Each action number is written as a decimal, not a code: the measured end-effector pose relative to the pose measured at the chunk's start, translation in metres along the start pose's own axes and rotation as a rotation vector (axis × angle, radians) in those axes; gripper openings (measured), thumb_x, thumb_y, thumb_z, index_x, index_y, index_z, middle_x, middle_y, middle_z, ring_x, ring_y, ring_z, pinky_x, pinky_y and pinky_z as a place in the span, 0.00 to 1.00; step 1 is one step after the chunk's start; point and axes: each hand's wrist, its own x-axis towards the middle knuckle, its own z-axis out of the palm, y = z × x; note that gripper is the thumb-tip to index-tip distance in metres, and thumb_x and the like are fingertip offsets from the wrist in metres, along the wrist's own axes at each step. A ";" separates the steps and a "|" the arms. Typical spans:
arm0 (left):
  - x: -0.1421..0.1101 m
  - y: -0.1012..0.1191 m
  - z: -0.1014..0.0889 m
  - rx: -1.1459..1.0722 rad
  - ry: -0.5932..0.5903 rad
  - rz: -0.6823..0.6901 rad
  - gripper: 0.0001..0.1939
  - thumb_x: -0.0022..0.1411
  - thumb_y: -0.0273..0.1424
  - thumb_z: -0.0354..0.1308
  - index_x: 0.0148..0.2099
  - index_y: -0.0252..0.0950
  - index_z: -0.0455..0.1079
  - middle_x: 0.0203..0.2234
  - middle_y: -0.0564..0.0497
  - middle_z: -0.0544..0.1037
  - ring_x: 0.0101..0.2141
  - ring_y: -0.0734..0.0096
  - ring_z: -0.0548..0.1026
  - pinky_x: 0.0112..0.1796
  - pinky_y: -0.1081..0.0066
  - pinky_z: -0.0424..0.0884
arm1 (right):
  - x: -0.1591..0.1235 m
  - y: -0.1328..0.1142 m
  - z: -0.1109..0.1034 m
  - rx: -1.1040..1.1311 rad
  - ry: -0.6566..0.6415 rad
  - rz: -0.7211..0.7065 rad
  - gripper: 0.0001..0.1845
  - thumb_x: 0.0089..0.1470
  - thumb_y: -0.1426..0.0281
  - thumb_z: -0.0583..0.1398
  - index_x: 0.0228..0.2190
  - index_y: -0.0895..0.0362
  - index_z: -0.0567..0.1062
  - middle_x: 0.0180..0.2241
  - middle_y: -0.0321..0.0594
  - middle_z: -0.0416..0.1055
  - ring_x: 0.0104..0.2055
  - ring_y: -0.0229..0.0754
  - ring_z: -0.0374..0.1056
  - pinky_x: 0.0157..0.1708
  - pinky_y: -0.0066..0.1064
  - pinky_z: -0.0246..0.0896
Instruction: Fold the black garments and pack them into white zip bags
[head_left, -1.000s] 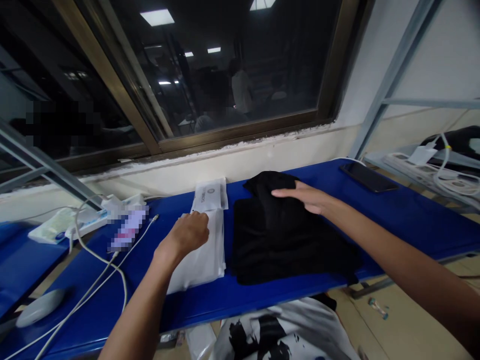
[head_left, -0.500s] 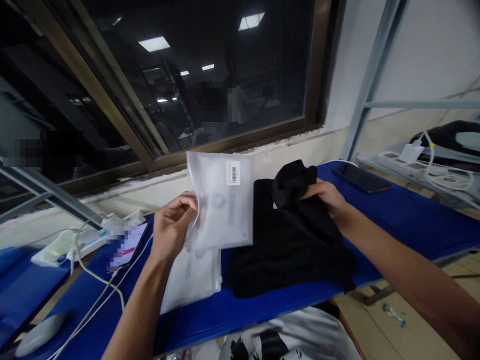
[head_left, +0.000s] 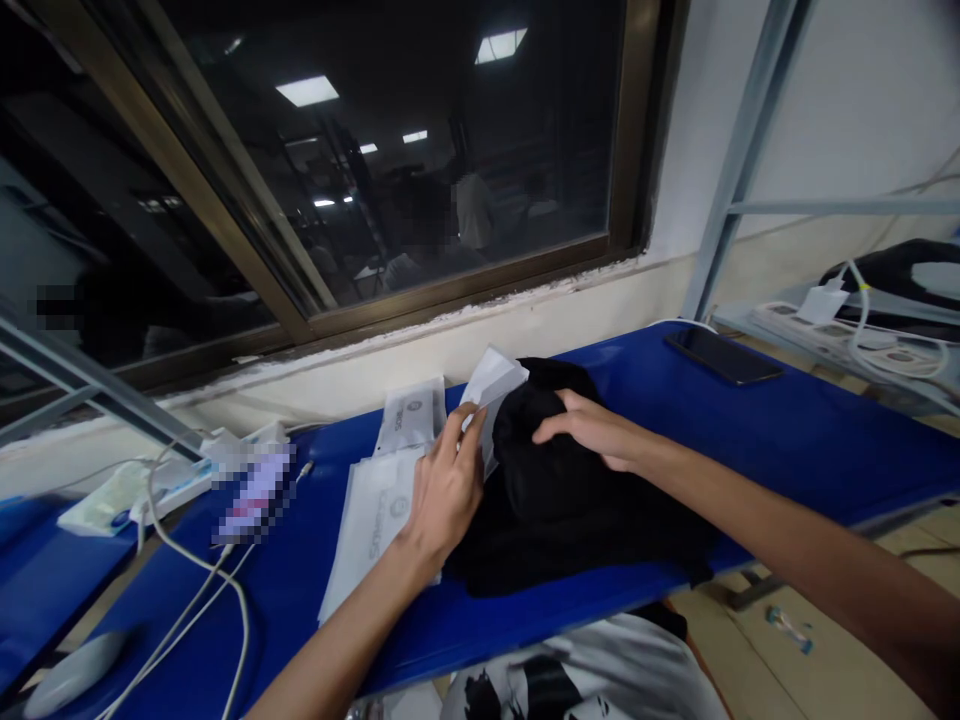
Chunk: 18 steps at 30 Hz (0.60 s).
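Note:
My left hand (head_left: 448,485) is closed on a frosted plastic bag (head_left: 493,378), which is tilted, its near side toward a bunched black garment (head_left: 529,465). My right hand (head_left: 596,430) grips that garment, thumb on top and fingers tucked into the fabric. The bag's opening meets the cloth; whether any of it is inside I cannot tell. Beneath both hands, more black fabric (head_left: 585,545) lies spread on the blue table (head_left: 660,410). To the left, a stack of printed frosted bags (head_left: 373,515) lies flat, partly covered by my left forearm. Another printed bag (head_left: 411,415) lies behind the stack.
At left are a phone (head_left: 255,495), white cables (head_left: 244,600), a power strip (head_left: 180,485) and a mouse (head_left: 75,672). A dark phone (head_left: 722,357) lies at the right back. Metal posts (head_left: 739,170) and a window (head_left: 465,120) stand beyond the table.
My left hand has brought the bag down and right, from upright and facing me to tilted against the garment. My right hand has moved left and lower with the bunched cloth.

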 end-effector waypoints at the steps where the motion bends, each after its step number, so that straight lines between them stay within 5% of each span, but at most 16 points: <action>1: -0.001 0.002 0.002 -0.033 -0.032 0.000 0.35 0.62 0.16 0.48 0.69 0.40 0.55 0.62 0.40 0.67 0.53 0.54 0.76 0.40 0.63 0.79 | 0.005 0.003 0.000 -0.027 0.037 -0.060 0.10 0.40 0.74 0.66 0.29 0.55 0.73 0.25 0.36 0.74 0.29 0.46 0.72 0.25 0.32 0.68; 5: -0.006 0.011 0.008 -0.141 -0.121 -0.003 0.42 0.60 0.16 0.49 0.74 0.42 0.45 0.66 0.40 0.62 0.53 0.55 0.76 0.44 0.62 0.79 | 0.023 0.016 0.010 -0.250 0.215 -0.321 0.03 0.46 0.76 0.60 0.24 0.56 0.73 0.25 0.38 0.75 0.32 0.47 0.73 0.31 0.33 0.67; 8: -0.008 0.020 0.010 -0.070 -0.089 -0.039 0.43 0.62 0.17 0.47 0.75 0.43 0.38 0.66 0.37 0.61 0.45 0.58 0.80 0.35 0.66 0.79 | 0.027 0.022 0.021 -0.469 0.312 -0.547 0.09 0.49 0.79 0.58 0.31 0.56 0.76 0.32 0.42 0.79 0.39 0.52 0.76 0.38 0.36 0.68; 13: -0.010 0.030 0.018 0.071 -0.058 -0.081 0.44 0.63 0.16 0.46 0.76 0.38 0.34 0.64 0.31 0.63 0.36 0.60 0.81 0.24 0.70 0.74 | 0.034 0.025 0.030 -0.698 0.156 -0.590 0.13 0.50 0.81 0.60 0.37 0.58 0.77 0.37 0.49 0.80 0.44 0.57 0.78 0.41 0.39 0.69; 18: -0.011 0.030 0.022 -0.021 -0.064 -0.010 0.47 0.64 0.17 0.46 0.76 0.42 0.26 0.67 0.31 0.59 0.47 0.51 0.80 0.31 0.63 0.80 | 0.041 0.024 0.024 -0.103 0.002 -0.419 0.14 0.48 0.75 0.65 0.40 0.56 0.77 0.42 0.42 0.80 0.47 0.48 0.76 0.53 0.39 0.68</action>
